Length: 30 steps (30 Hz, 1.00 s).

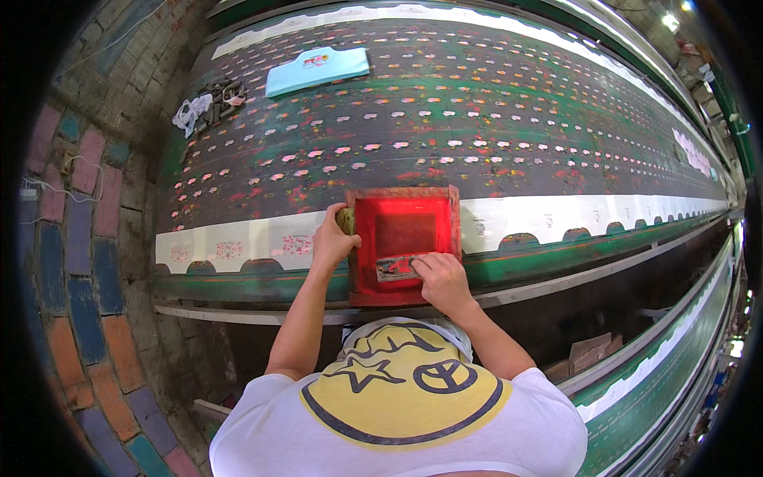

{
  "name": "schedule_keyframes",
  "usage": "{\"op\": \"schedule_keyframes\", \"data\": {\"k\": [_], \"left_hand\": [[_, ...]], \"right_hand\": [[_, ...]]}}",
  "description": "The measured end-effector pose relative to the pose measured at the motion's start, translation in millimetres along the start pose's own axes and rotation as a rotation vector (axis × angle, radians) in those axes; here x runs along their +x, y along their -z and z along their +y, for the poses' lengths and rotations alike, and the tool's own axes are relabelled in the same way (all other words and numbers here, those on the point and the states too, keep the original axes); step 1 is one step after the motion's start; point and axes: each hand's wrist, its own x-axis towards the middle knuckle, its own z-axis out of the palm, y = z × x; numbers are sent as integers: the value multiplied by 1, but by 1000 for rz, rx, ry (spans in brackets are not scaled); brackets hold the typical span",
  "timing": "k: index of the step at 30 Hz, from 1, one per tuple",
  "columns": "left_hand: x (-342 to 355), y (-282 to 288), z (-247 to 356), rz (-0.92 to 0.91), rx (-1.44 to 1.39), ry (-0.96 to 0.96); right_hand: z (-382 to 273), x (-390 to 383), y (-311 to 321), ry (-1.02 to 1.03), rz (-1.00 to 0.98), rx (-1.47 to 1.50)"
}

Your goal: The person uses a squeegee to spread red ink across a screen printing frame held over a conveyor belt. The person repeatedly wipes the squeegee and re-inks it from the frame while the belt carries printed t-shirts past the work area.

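A shallow rectangular screen (405,230) lies over the near edge of a long table (469,184), straight in front of the person. Its worn rails are stained red, its inside is glossy bright red, and a darker rectangle shows in the middle of the mesh. A squeegee (393,269), a flat block smeared grey and red, rests in its nearer half.

The right hand (443,278) has its fingers drawn close together and curled over the squeegee's right end. The left hand (334,242) grips the screen's left rail in a narrow hold, thumb at the inner side and fingers toward the outer, beside a yellowish block (345,219).

The right fingers cover the squeegee's end, and the left fingertips are hard to make out. What lies beneath the mesh cannot be told. White pieces (556,215) run along the near edge on both sides, the screen interrupting their row. Farther off are a light blue stack (318,77) with a reddish print and a jumbled dark heap (218,103), its parts unclear. The table's far right end shrinks into blur.
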Motion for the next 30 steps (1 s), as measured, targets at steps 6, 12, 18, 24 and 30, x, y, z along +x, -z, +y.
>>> {"op": "schedule_keyframes", "data": {"k": [6, 12, 18, 24, 30], "left_hand": [[-7, -71, 56, -23, -117, -22], [-14, -140, 102, -21, -82, -37], [-17, -160, 114, -45, -23, 55], [-16, -162, 115, -26, 7, 43], [-15, -165, 113, -5, 64, 14]], "right_hand": [[60, -27, 52, -27, 16, -66], [123, -62, 90, -49, -43, -88], [148, -78, 95, -66, -67, 9], [153, -80, 94, -8, -39, 21], [157, -78, 93, -9, -46, 29]]}}
